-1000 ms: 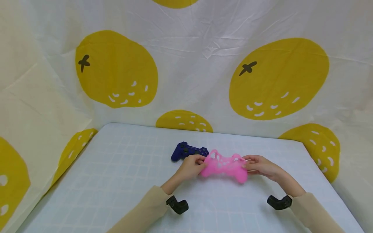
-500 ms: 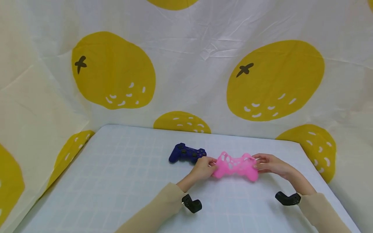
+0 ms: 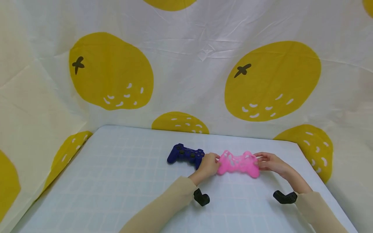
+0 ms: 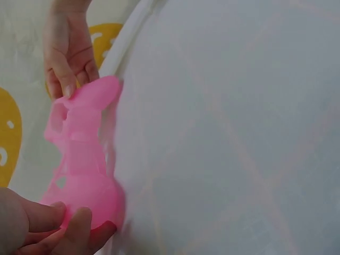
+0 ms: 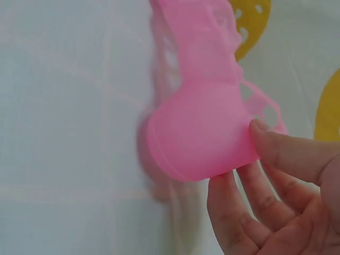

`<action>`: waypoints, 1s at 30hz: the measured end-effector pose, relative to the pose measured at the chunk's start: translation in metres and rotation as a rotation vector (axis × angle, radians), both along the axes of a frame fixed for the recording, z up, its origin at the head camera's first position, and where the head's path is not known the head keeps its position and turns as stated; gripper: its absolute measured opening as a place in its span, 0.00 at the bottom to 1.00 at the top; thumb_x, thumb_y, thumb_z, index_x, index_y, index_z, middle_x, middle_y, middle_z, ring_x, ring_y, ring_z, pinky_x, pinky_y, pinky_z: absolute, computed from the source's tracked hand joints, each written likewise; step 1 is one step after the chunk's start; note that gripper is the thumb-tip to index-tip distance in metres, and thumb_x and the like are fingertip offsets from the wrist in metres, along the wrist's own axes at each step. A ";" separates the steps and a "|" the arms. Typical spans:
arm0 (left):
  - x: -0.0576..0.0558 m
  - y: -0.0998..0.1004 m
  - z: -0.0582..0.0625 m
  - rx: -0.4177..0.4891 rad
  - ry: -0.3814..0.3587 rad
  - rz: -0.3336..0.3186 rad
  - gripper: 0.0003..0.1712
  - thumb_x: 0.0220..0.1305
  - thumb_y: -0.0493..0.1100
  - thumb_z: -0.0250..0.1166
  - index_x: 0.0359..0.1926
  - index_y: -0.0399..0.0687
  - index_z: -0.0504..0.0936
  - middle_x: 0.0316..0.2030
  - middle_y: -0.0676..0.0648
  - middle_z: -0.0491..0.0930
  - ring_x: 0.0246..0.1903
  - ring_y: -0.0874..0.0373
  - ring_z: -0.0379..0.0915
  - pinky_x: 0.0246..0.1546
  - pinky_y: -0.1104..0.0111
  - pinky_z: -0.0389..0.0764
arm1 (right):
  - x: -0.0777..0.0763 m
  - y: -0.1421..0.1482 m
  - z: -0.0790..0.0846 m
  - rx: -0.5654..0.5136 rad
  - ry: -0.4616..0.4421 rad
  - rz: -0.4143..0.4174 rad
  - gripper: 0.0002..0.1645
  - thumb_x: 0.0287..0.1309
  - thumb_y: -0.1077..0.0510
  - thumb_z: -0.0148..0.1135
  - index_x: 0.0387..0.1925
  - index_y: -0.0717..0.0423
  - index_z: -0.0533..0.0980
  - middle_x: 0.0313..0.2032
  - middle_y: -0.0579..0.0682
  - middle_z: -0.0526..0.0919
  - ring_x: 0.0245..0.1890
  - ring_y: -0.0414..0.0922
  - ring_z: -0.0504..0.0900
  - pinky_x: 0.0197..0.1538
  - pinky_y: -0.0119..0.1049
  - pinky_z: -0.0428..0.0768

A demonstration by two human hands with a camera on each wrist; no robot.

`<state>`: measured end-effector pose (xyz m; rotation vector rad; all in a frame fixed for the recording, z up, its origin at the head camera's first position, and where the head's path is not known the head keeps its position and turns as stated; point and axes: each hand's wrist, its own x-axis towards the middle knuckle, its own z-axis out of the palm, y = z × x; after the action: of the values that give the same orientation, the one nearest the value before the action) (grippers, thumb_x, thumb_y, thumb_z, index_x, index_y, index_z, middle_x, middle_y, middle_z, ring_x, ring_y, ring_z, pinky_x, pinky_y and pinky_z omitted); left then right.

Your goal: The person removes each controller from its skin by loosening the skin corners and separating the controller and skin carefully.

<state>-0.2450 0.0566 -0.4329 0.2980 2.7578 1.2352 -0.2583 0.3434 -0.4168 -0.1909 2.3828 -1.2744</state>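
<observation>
A pink silicone controller cover (image 3: pixel 239 164) with cut-out holes is held between both hands, close to the tabletop. My left hand (image 3: pixel 208 165) pinches its left grip end; in the left wrist view the thumb and fingers (image 4: pixel 79 228) press around that rounded end. At the opposite end, my right hand (image 3: pixel 271 162) pinches the cover, thumb on one side and fingers below, as the right wrist view shows on the pink cover (image 5: pixel 204 127). Just left of the cover lies a dark blue game controller (image 3: pixel 185 154), its right grip partly hidden behind my left hand.
The table (image 3: pixel 131 181) has a pale checked cloth. Behind it hangs a white curtain (image 3: pixel 186 71) printed with large yellow fruit. Black wrist cameras (image 3: pixel 201 197) are strapped at both sleeves.
Both hands have carried the pink cover to the right, away from the blue controller, then slightly back from the front edge. The controller stays on the table; the head view has shifted slightly.
</observation>
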 end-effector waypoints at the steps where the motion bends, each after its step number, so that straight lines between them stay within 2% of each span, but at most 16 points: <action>1: -0.001 0.001 -0.001 -0.007 -0.007 0.001 0.15 0.63 0.37 0.62 0.50 0.37 0.82 0.31 0.46 0.85 0.23 0.64 0.72 0.24 0.75 0.74 | 0.000 0.000 -0.001 0.011 0.013 -0.002 0.31 0.64 0.57 0.57 0.62 0.72 0.61 0.41 0.51 0.78 0.38 0.39 0.78 0.45 0.33 0.83; 9: 0.000 0.002 0.001 -0.121 0.046 0.047 0.15 0.61 0.41 0.66 0.49 0.43 0.83 0.28 0.50 0.84 0.24 0.63 0.72 0.27 0.73 0.74 | 0.000 -0.010 -0.003 0.136 0.106 -0.029 0.28 0.64 0.55 0.58 0.59 0.70 0.66 0.42 0.57 0.80 0.38 0.44 0.78 0.42 0.34 0.83; 13: 0.002 -0.001 0.005 -0.102 0.013 0.060 0.16 0.60 0.41 0.67 0.50 0.45 0.83 0.28 0.51 0.83 0.24 0.63 0.72 0.27 0.73 0.74 | 0.003 -0.014 0.001 0.161 0.132 -0.032 0.26 0.64 0.56 0.58 0.57 0.71 0.68 0.43 0.60 0.80 0.38 0.45 0.79 0.43 0.38 0.83; 16: 0.004 -0.005 0.006 -0.089 0.023 0.065 0.15 0.60 0.43 0.67 0.49 0.48 0.84 0.29 0.52 0.84 0.26 0.63 0.74 0.29 0.71 0.74 | 0.005 -0.016 0.005 0.181 0.150 -0.036 0.24 0.65 0.57 0.56 0.55 0.71 0.69 0.43 0.63 0.81 0.38 0.46 0.80 0.44 0.41 0.83; 23: 0.014 -0.022 0.012 0.001 0.094 0.077 0.13 0.61 0.48 0.66 0.47 0.55 0.85 0.34 0.54 0.87 0.32 0.62 0.78 0.33 0.68 0.74 | 0.007 -0.028 0.010 0.291 0.230 -0.064 0.20 0.66 0.57 0.55 0.52 0.69 0.73 0.44 0.64 0.79 0.38 0.49 0.80 0.43 0.42 0.83; 26: 0.014 -0.032 0.018 0.042 0.141 0.101 0.13 0.62 0.49 0.65 0.47 0.56 0.85 0.35 0.55 0.87 0.31 0.63 0.78 0.30 0.71 0.72 | 0.007 -0.045 0.013 0.338 0.277 -0.097 0.18 0.65 0.56 0.56 0.50 0.66 0.75 0.46 0.66 0.79 0.41 0.54 0.79 0.44 0.45 0.82; 30: 0.009 -0.048 0.027 0.099 0.191 0.142 0.14 0.62 0.49 0.64 0.47 0.54 0.85 0.36 0.53 0.87 0.28 0.64 0.78 0.25 0.74 0.71 | 0.004 -0.074 0.012 0.316 0.322 -0.111 0.17 0.64 0.56 0.57 0.50 0.63 0.76 0.49 0.64 0.79 0.45 0.56 0.79 0.45 0.46 0.82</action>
<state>-0.2355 0.0087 -0.4056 0.2439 2.9284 1.4518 -0.2545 0.2699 -0.4044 -0.1804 2.8682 -0.9505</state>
